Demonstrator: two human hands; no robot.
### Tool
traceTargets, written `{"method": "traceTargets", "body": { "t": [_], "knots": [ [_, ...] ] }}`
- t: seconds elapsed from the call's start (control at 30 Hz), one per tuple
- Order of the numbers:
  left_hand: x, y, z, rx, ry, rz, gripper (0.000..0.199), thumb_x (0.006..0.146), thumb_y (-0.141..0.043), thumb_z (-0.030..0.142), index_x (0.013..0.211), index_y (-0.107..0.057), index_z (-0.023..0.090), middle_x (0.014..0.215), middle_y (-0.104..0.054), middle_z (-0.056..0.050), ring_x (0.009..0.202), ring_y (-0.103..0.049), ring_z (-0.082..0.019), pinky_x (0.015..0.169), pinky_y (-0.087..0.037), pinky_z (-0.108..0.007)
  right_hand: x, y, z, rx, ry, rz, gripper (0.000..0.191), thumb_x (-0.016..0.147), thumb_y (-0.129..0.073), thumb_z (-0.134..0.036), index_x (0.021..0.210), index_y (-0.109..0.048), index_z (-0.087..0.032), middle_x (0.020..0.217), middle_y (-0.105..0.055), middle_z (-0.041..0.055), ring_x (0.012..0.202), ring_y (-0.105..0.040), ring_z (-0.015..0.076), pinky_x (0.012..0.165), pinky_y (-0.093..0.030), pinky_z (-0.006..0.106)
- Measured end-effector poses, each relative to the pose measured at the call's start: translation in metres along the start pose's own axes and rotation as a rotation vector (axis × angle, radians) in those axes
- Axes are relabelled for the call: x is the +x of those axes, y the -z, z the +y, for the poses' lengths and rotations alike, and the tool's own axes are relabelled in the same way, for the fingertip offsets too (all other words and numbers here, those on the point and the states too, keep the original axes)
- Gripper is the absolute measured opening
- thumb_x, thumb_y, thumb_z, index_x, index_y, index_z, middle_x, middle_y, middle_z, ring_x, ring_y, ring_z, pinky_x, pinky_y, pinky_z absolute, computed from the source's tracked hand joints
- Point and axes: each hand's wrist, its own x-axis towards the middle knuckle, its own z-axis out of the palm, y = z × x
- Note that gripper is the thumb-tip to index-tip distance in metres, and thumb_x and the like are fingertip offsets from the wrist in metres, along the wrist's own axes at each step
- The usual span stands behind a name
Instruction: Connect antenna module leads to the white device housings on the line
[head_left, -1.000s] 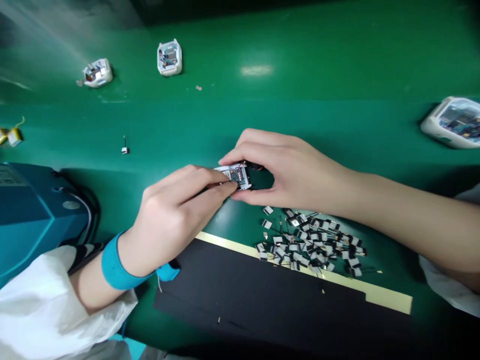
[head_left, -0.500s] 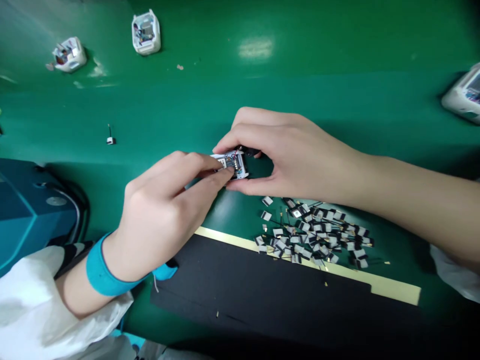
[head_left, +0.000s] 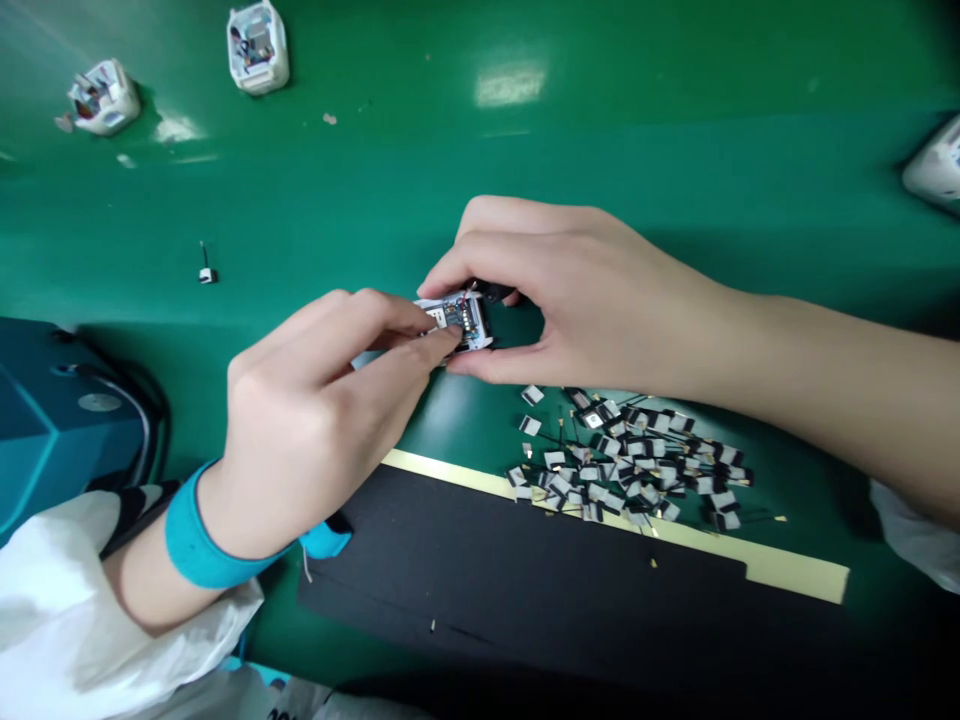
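A small open white casing with a circuit board (head_left: 470, 318) inside is held between both hands, above the green table. My right hand (head_left: 577, 285) grips it by its edges, thumb below and fingers above, and a dark part with a thin red wire lies by its fingers. From the other side, my left hand (head_left: 330, 380) is closed on it, thumb and forefinger tips pressed against the board. The left fingertips cover part of the board, so any tiny piece between them is hidden. A teal wristband (head_left: 196, 535) circles the left wrist.
Several small black-and-white pieces with thin leads (head_left: 637, 465) lie piled near a black sheet (head_left: 525, 580) with a yellow edge. One similar piece (head_left: 208, 275) lies apart at left. Open white housings (head_left: 259, 48) stand farther back. A blue box (head_left: 67, 420) with a cable sits left.
The view has shifted slightly, and my left hand appears a little farther left and higher. Both hands keep their hold on the cased circuit board, which looks slightly turned.
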Motion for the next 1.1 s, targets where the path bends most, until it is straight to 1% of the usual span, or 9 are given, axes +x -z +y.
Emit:
{"method": "traceTargets", "body": {
  "t": [0.17, 0.37, 0.57, 0.77, 0.93, 1.1],
  "knots": [
    [0.0004, -0.0005, 0.0001, -0.015, -0.003, 0.011, 0.012, 0.078, -0.054, 0.014, 0.087, -0.061, 0.018, 0.084, -0.061, -0.004, 0.073, -0.056, -0.014, 0.06, -0.045, -0.027, 0.0007, 0.0007, -0.0002, -0.013, -0.023, -0.005, 0.034, 0.07, -0.055, -0.039, 0.097, -0.053, -0.019, 0.088, -0.05, -0.0033, 0.075, -0.053, 0.0086, 0.062, -0.041, 0.022],
    [0.0003, 0.0003, 0.0018, 0.002, 0.005, -0.002, 0.013, 0.078, -0.054, 0.015, 0.088, -0.06, 0.018, 0.086, -0.06, -0.003, 0.075, -0.056, -0.013, 0.061, -0.045, -0.027, 0.0003, 0.0008, -0.0003, -0.018, -0.018, -0.002, 0.035, 0.07, -0.055, -0.041, 0.097, -0.053, -0.019, 0.086, -0.048, -0.0039, 0.072, -0.05, 0.006, 0.059, -0.036, 0.018],
    [0.0008, 0.0, 0.0042, 0.036, 0.032, -0.004, 0.014, 0.081, -0.049, 0.018, 0.088, -0.06, 0.018, 0.085, -0.06, 0.0, 0.076, -0.056, -0.012, 0.062, -0.046, -0.026, -0.0001, 0.0005, 0.001, 0.003, -0.004, -0.003, 0.032, 0.071, -0.057, -0.036, 0.097, -0.053, -0.018, 0.087, -0.047, -0.0026, 0.071, -0.045, 0.006, 0.056, -0.03, 0.019],
    [0.001, 0.0017, 0.0048, 0.037, 0.037, -0.029, 0.014, 0.081, -0.048, 0.017, 0.088, -0.061, 0.017, 0.085, -0.059, -0.001, 0.077, -0.056, -0.013, 0.063, -0.045, -0.026, 0.0009, -0.0017, 0.0012, -0.01, -0.015, -0.004, 0.033, 0.069, -0.057, -0.039, 0.095, -0.053, -0.018, 0.086, -0.047, -0.0037, 0.071, -0.045, 0.0056, 0.055, -0.029, 0.018],
    [0.0016, 0.0024, 0.0052, 0.041, 0.052, -0.045, 0.015, 0.082, -0.047, 0.019, 0.088, -0.061, 0.019, 0.086, -0.059, 0.0, 0.077, -0.056, -0.012, 0.062, -0.044, -0.026, 0.0016, -0.001, 0.0014, -0.015, -0.011, -0.007, 0.032, 0.07, -0.056, -0.04, 0.094, -0.053, -0.019, 0.085, -0.047, -0.0033, 0.07, -0.045, 0.0054, 0.054, -0.029, 0.018],
    [0.0024, 0.002, 0.0064, 0.033, 0.065, -0.06, 0.015, 0.081, -0.049, 0.017, 0.089, -0.062, 0.016, 0.088, -0.059, -0.003, 0.079, -0.056, -0.013, 0.065, -0.044, -0.026, 0.0015, 0.0003, 0.0013, -0.04, -0.016, -0.019, 0.032, 0.07, -0.053, -0.043, 0.094, -0.053, -0.02, 0.086, -0.046, -0.0044, 0.071, -0.046, 0.005, 0.055, -0.03, 0.017]
  ]
}}
